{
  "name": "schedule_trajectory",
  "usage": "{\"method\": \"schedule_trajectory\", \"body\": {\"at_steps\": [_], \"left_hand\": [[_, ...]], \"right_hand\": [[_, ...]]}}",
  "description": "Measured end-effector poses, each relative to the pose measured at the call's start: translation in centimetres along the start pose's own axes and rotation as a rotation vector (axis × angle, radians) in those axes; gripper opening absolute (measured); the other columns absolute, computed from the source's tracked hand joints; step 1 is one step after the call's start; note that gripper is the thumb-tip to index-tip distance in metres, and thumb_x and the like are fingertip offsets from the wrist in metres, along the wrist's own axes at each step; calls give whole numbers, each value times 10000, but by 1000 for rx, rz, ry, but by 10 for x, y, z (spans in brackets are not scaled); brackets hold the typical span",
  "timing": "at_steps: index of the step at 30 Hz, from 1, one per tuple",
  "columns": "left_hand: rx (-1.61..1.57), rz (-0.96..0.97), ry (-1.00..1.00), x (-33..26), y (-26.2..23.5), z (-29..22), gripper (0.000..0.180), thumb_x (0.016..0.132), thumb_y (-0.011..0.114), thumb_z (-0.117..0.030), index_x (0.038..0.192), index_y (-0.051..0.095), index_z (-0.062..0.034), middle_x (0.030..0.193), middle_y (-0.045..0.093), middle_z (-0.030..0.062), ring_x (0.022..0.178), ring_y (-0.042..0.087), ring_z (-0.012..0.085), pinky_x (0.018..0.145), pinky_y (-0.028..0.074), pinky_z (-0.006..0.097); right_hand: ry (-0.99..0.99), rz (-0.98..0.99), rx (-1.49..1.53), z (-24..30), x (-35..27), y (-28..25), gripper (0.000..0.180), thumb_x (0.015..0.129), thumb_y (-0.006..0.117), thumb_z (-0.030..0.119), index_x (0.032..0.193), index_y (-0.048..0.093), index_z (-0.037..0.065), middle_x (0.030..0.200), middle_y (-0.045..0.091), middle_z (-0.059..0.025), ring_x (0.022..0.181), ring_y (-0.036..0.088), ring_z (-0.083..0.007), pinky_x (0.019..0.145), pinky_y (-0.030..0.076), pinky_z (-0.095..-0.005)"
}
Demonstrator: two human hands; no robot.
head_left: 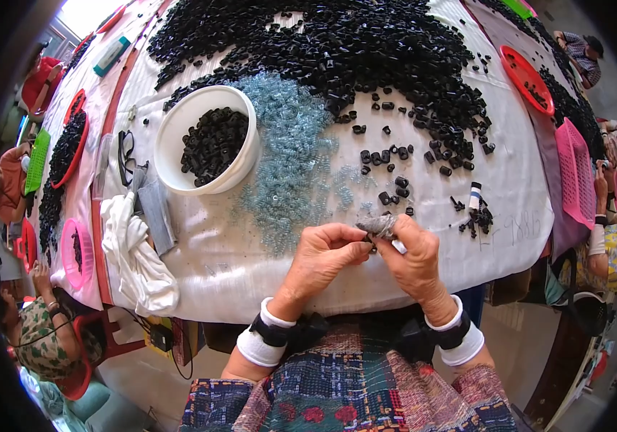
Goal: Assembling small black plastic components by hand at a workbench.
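My left hand [326, 255] and my right hand [414, 261] meet above the near part of the table. Between their pinched fingertips is a small dark part [372, 242], mostly hidden by the fingers. A grey wrapping [378, 225] covers a fingertip of my right hand. Just beyond lie loose black plastic caps [399, 189]. Beyond my left hand spreads a pile of clear bluish small coils, apparently springs [283, 165]. Small black pin-like pieces [478, 219] lie to the right of my hands, beside a little white bottle with a dark band [475, 194].
A white bucket [167, 169] of black parts stands left of the coils. Eyeglasses [127, 155] and a white cloth [132, 252] lie farther left. A large heap of black parts [323, 43] covers the far side. Red trays [527, 79] and pink baskets [575, 173] stand near other people.
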State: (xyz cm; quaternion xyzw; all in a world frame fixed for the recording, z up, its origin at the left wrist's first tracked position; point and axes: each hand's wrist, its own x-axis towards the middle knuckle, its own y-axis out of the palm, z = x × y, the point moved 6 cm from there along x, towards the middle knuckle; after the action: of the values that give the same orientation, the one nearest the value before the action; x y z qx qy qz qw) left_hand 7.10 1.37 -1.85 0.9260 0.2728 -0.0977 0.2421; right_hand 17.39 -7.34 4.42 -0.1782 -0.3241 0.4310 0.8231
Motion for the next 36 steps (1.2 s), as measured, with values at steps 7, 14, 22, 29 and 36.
{"method": "schedule_trajectory", "body": {"at_steps": [7,14,22,29,36], "left_hand": [[-52,-11,15,-2,1,-1,137,802,680,-43,913,647,31,807,662,66,707,608,101,670,497,215],[-4,-15,-37,-2,2,-3,142,804,676,-43,921,651,33,809,662,68,715,610,103,673,500,221],[20,-37,-19,-1,2,-2,175,811,674,-73,946,644,35,822,666,82,706,624,112,654,509,224],[-110,-76,-73,-2,-4,-6,153,826,640,-89,920,634,32,810,662,82,712,631,119,660,515,228],[-152,-69,-63,-3,-2,-7,86,825,610,-53,865,617,23,803,644,73,727,627,138,694,506,232]], "right_hand": [[58,-28,60,-1,0,0,158,671,649,-79,791,577,-6,730,576,-129,668,578,-289,597,473,-338],[46,29,61,-8,-4,-2,162,671,648,-81,798,571,-13,741,579,-137,680,576,-302,594,471,-350],[-56,-4,5,0,-2,0,161,687,643,-77,819,578,-11,726,566,-132,656,562,-294,579,463,-346],[159,-47,199,-4,-5,1,330,668,718,-1,963,570,3,862,543,-91,640,523,-150,514,425,-262],[84,39,110,6,-7,16,390,642,743,5,975,541,-22,878,523,-133,744,561,-249,606,482,-331]]}}
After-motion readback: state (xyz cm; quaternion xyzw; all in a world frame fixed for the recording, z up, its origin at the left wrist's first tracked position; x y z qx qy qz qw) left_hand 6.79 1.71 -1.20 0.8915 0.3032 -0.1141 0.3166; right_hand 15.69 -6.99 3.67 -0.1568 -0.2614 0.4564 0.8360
